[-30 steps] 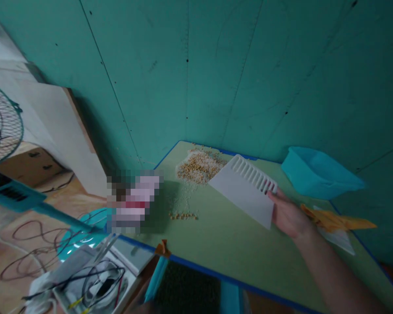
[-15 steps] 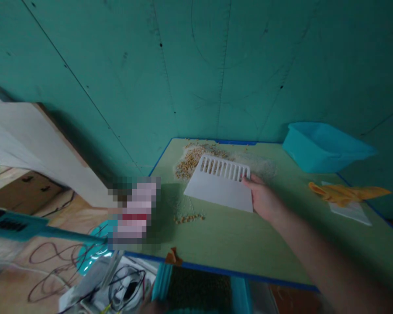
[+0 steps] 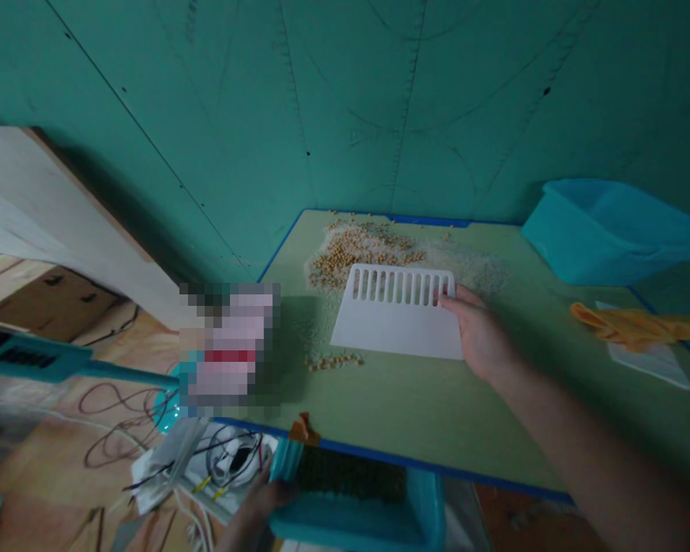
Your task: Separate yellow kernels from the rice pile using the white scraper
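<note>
My right hand (image 3: pixel 483 333) grips the right end of a white slotted plastic scraper (image 3: pixel 396 328), which it holds over the green tabletop. Behind the scraper lies a spread of round yellowish beans (image 3: pixel 350 257) mixed with small white grains (image 3: pixel 465 264). A short row of the same beans (image 3: pixel 333 360) lies nearer the front edge. Below that edge, my left hand (image 3: pixel 264 498) is at the left rim of a turquoise tub (image 3: pixel 356 517), fingers curled over it, somewhat blurred. Dark small-grained stuff (image 3: pixel 350 474) covers part of the tub's inside.
A turquoise basin (image 3: pixel 592 238) stands at the back right, against the green wall. In front of it an orange cloth (image 3: pixel 626 326) lies on a white sheet (image 3: pixel 649 364). A pixelated pinkish object (image 3: pixel 235 337) is at the table's left; cables (image 3: pixel 235 456) lie below.
The view has shifted, so the table sits higher in the picture and more of the tub and my left hand shows. My right hand still holds the scraper, now nearer the table's front edge.
</note>
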`<state>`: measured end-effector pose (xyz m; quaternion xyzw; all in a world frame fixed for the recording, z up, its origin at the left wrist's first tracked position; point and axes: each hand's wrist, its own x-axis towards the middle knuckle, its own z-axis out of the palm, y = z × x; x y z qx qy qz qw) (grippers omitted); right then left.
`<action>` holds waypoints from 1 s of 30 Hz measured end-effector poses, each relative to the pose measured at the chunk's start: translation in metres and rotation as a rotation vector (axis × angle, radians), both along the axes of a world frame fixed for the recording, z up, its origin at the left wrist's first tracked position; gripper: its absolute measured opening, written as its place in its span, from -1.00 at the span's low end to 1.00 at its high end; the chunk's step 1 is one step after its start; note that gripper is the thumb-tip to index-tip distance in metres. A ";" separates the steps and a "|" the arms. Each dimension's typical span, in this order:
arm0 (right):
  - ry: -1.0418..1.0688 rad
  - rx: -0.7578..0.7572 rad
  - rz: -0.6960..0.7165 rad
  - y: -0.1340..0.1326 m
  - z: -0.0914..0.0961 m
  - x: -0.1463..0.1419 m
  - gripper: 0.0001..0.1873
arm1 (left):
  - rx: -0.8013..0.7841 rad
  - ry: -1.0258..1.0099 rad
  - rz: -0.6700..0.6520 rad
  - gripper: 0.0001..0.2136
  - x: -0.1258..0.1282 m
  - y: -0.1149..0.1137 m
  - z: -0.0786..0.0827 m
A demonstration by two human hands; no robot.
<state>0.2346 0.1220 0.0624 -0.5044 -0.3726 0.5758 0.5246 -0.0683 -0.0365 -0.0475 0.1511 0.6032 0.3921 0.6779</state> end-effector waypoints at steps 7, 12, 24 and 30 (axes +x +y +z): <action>0.021 0.018 0.021 -0.001 -0.001 -0.001 -0.82 | 0.114 -0.112 0.070 -0.81 0.030 -0.012 0.046; -0.019 0.021 0.033 -0.001 -0.002 -0.001 -0.83 | 0.115 -0.112 0.073 -0.77 0.029 -0.009 0.042; -0.021 0.011 0.035 -0.003 -0.001 -0.003 -0.82 | 0.095 -0.086 0.057 -0.60 0.029 -0.011 0.041; -0.043 0.029 0.056 -0.003 -0.003 -0.003 -0.83 | 0.132 -0.091 0.033 -0.72 0.028 -0.012 0.039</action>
